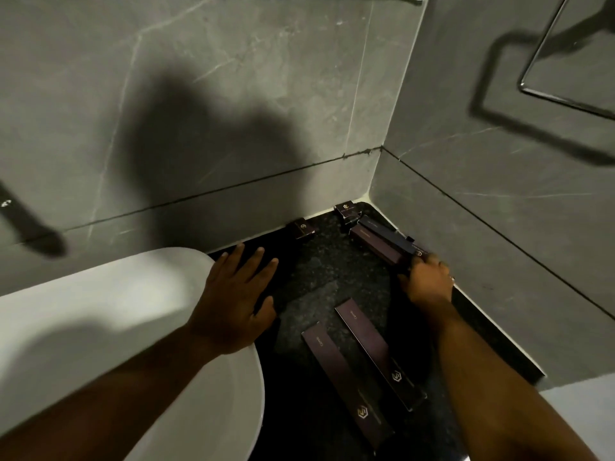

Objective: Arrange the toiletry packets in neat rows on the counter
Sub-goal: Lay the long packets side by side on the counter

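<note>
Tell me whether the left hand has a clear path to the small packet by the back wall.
Probably yes. The left hand lies flat and empty on the counter, and only bare dark surface separates its fingertips from the small packet.

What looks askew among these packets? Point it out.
The two long packets under the right hand lie overlapped and slanted toward the corner, out of line with the two parallel long packets nearer the camera. Small boxes sit scattered by the wall.
</note>
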A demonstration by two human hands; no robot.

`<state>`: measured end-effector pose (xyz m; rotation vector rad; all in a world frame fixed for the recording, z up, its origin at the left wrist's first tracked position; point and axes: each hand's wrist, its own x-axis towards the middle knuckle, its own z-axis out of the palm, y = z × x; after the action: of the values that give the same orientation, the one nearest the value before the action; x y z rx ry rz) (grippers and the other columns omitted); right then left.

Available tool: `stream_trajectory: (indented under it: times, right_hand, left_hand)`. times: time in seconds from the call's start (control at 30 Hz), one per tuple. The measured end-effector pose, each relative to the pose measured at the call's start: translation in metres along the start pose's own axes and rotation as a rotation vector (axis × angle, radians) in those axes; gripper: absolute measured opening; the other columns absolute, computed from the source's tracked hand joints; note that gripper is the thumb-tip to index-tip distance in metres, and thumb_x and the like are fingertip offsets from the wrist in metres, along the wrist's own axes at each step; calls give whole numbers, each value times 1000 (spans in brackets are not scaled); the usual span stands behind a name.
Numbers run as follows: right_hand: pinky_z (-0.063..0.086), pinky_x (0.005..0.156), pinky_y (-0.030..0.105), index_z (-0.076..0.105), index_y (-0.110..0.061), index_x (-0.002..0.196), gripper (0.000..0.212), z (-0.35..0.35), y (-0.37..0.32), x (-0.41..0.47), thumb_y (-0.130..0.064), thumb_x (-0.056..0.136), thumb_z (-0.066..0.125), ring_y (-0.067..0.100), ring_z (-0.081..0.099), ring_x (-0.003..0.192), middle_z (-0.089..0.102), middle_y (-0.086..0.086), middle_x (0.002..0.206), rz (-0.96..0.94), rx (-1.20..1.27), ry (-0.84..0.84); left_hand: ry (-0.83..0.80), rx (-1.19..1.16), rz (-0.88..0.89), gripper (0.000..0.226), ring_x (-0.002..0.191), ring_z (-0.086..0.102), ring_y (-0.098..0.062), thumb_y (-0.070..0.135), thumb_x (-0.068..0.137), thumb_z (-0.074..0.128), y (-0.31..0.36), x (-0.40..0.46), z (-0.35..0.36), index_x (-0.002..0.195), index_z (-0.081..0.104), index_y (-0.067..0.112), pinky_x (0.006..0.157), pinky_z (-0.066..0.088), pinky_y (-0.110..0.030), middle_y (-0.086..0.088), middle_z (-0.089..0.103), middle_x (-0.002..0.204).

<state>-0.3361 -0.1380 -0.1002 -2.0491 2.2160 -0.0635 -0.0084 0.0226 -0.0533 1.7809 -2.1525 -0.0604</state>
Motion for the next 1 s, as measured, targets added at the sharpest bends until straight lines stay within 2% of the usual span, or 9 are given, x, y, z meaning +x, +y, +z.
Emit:
stream_trajectory:
  times: [0.2,0.33,0.57,0.77,0.87,1.0]
  right_hand:
    - [48,93,50,59,-15,114,45,9,28,-36,-42,79,66,34,51,110,49,14,122,24,263,-28]
    - [50,86,41,62,-10,113,44,19,55,-90,-36,79,71,29,56,101,55,12,110,62,401,-5]
    - [43,78,30,66,-8,108,39,33,78,-146,-32,78,73,28,57,95,59,13,103,57,386,79]
    - [44,80,34,67,-7,106,39,36,79,-156,-33,77,73,27,57,93,60,13,100,68,399,135]
    - [45,86,37,65,-10,111,42,37,78,-156,-35,79,71,27,56,99,60,12,106,85,392,124]
    - [46,87,38,63,-12,115,45,41,79,-154,-39,80,69,27,55,103,59,12,110,95,390,113]
  left_hand:
    - [-10,-2,-8,63,139,19,-37,43,84,35,0,1,-1,141,40,17,110,16,-53,-14,37,148]
    - [-28,-4,-10,63,138,20,-38,43,84,33,-1,1,-2,141,39,16,109,20,-57,-15,38,147]
    - [-44,-1,-7,63,135,26,-43,42,83,35,3,1,-7,138,43,14,105,25,-60,-18,42,143]
    - [-47,-6,-4,63,132,30,-44,42,83,34,6,1,-10,136,46,11,103,27,-62,-20,45,141]
    - [-48,-8,-6,63,131,31,-45,42,82,35,7,1,-11,136,47,11,103,27,-62,-21,45,141]
    - [-44,-4,10,61,129,33,-46,41,83,36,6,1,-10,135,47,12,101,28,-62,-22,47,139]
